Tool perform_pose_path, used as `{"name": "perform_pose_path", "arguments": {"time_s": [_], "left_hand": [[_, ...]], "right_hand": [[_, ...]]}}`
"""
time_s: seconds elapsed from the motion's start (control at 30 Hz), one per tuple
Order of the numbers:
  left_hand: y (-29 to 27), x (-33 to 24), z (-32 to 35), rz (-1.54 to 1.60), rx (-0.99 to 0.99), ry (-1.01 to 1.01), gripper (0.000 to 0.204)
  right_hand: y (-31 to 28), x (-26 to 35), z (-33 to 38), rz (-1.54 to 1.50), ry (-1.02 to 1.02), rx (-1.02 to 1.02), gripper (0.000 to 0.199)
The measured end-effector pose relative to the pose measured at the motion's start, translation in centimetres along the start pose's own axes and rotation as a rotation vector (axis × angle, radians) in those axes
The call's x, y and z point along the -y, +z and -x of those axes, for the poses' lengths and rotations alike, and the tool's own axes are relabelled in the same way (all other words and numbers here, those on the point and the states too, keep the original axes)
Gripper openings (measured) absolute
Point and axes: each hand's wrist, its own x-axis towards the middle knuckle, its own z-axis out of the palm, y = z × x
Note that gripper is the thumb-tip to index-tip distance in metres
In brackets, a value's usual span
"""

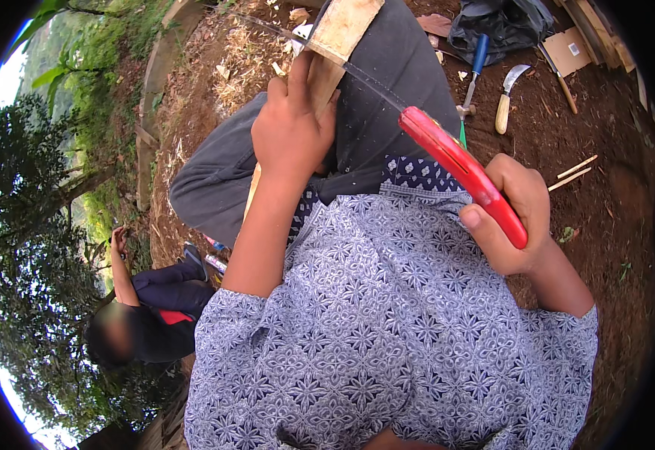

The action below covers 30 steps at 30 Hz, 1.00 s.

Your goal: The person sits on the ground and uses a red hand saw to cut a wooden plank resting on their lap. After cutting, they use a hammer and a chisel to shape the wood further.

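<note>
My left hand (291, 127) grips a pale wooden board (342, 28) that lies along my grey-trousered knee. My right hand (518, 217) is closed around the red handle (462, 169) of a hand saw. The saw's thin blade (372, 82) runs up and to the left, meeting the board just beyond my left thumb. The board's lower end is hidden behind my left forearm and my patterned shirt.
On the bare soil at the upper right lie a curved knife with a wooden handle (506, 97), a blue-handled tool (477, 64), thin wooden sticks (573, 172), a dark bag (503, 22) and cardboard (567, 51). Another person (147, 311) sits at the lower left, near trees.
</note>
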Motion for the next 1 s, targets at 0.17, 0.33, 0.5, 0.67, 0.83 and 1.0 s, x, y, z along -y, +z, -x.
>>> {"name": "perform_pose_path", "arguments": {"time_s": [0.17, 0.33, 0.5, 0.67, 0.83, 1.0], "left_hand": [[-0.1, 0.0, 0.0, 0.016, -0.014, 0.011, 0.07], [-0.1, 0.0, 0.1, 0.0, 0.005, -0.002, 0.069], [0.0, -0.1, 0.1, -0.011, 0.014, -0.005, 0.07], [0.0, 0.0, 0.1, -0.008, 0.013, -0.002, 0.069], [0.2, 0.2, 0.1, 0.001, 0.001, -0.003, 0.07], [0.1, 0.2, 0.2, 0.015, -0.008, 0.004, 0.069]], "right_hand": [[0.1, -0.1, 0.9, -0.064, 0.028, -0.011, 0.028], [-0.3, 0.4, 0.9, 0.003, 0.043, 0.031, 0.028], [-0.4, 1.0, 1.5, 0.045, 0.037, 0.019, 0.025], [-1.1, 1.4, 1.7, 0.084, -0.009, 0.042, 0.023], [-1.4, 1.9, 2.3, 0.061, 0.037, 0.044, 0.024], [-1.9, 1.4, 4.4, 0.063, 0.025, 0.016, 0.024]]}}
